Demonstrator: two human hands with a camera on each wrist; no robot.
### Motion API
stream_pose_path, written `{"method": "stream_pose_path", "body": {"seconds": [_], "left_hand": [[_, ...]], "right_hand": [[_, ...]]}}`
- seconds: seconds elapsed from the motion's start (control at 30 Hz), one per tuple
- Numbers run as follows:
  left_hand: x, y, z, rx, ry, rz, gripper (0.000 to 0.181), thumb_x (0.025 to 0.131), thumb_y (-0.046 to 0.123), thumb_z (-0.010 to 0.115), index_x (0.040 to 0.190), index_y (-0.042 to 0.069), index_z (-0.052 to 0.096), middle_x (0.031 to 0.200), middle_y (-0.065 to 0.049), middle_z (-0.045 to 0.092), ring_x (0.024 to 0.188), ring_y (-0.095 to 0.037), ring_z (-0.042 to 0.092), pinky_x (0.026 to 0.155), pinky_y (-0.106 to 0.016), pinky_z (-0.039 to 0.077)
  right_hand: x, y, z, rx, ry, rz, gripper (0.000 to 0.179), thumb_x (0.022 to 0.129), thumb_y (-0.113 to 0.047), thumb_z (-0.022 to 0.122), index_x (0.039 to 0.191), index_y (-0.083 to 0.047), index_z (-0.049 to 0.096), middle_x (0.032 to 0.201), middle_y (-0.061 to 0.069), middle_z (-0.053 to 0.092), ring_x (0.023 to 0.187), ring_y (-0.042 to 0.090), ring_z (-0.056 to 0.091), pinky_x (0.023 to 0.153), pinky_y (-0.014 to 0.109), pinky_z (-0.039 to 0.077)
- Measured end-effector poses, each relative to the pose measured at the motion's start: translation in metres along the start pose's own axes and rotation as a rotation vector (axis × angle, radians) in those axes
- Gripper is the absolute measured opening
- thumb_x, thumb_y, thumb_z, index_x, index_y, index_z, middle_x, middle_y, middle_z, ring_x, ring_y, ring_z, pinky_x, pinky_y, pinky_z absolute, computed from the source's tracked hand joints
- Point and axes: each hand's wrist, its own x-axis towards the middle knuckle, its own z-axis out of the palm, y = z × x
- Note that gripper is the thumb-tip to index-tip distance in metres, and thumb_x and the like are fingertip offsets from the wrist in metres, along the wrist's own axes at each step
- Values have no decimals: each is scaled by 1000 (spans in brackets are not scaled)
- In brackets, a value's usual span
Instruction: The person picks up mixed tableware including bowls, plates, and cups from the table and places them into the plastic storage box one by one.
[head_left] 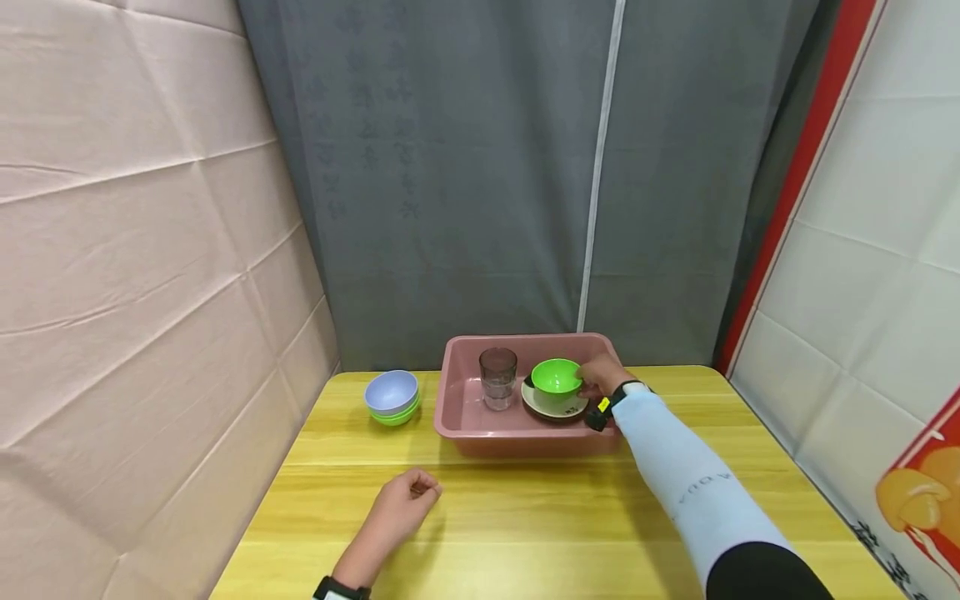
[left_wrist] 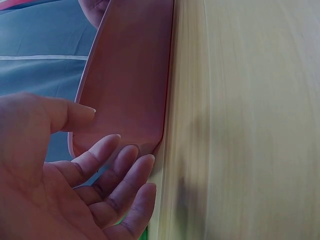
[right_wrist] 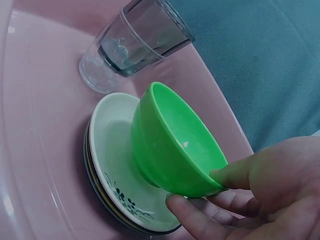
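My right hand (head_left: pixel 602 377) reaches into the pink basin (head_left: pixel 525 446) and pinches the rim of a green bowl (right_wrist: pixel 172 142), thumb at the edge and fingers beneath. The bowl is over a stack of plates (right_wrist: pixel 112 115), the top one white with a dark leaf pattern. Beside the plates stands a clear and smoky glass tumbler (right_wrist: pixel 137 45). My left hand (head_left: pixel 405 502), holding nothing, hovers over the table in front of the basin, its fingers loosely bent and thumb apart in the left wrist view.
Left of the basin, a light blue bowl (head_left: pixel 392 392) sits in green bowls (head_left: pixel 397 415) on the wooden table (head_left: pixel 510 533). A grey curtain (head_left: pixel 450 183) hangs behind the table, with pale cloth walls (head_left: pixel 150 292) on both sides.
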Motion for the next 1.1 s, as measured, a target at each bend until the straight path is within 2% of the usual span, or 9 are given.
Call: {"method": "stream_pose_path", "body": {"seconds": [0.17,0.27,0.47,0.7,0.83,0.93,1.1], "left_hand": [[-1,-1,-1,-8,-6,-18,9,105,22,75,105,14,74,101,3,74,95,-16,68,83,-43,59],[-1,-2,0,-21,-14,-34,8,106,22,75,105,14,74,101,2,74,95,-16,68,82,-41,58],[-2,-1,-2,-26,-8,-32,8,106,22,75,105,14,75,102,2,74,95,-16,68,82,-41,58],[-1,2,-1,-17,2,-23,9,106,24,74,106,15,75,102,2,73,96,-15,68,84,-41,59],[-2,2,-1,-22,-3,-21,10,106,24,74,106,14,75,100,3,73,93,-15,66,80,-37,57],[-3,2,-1,-17,0,-13,10,106,24,74,105,14,75,99,3,72,92,-15,66,79,-36,56],[-4,3,-2,-11,12,-1,10,105,24,76,104,15,74,98,3,72,91,-15,66,81,-38,56]], "right_hand": [[-5,2,4,-3,-10,2,32,108,3,61,135,20,64,135,35,62,108,46,78,100,52,61],[-4,4,6,-24,-12,7,34,108,3,61,136,21,62,141,38,60,110,47,77,98,51,62],[1,5,8,-21,-23,14,35,109,2,61,136,23,61,140,40,60,110,47,77,95,50,63],[1,8,8,-60,-37,6,34,110,-4,61,133,21,66,131,38,66,105,43,79,101,50,62],[-1,8,7,-67,-55,-9,32,110,-6,62,130,19,69,109,31,71,102,43,79,97,49,64],[-2,8,6,-60,-79,-10,34,111,-8,62,132,19,67,97,24,67,103,45,79,93,48,65],[-4,6,6,-81,-92,6,39,111,-13,63,134,17,66,102,25,68,98,43,80,88,44,67]]}}
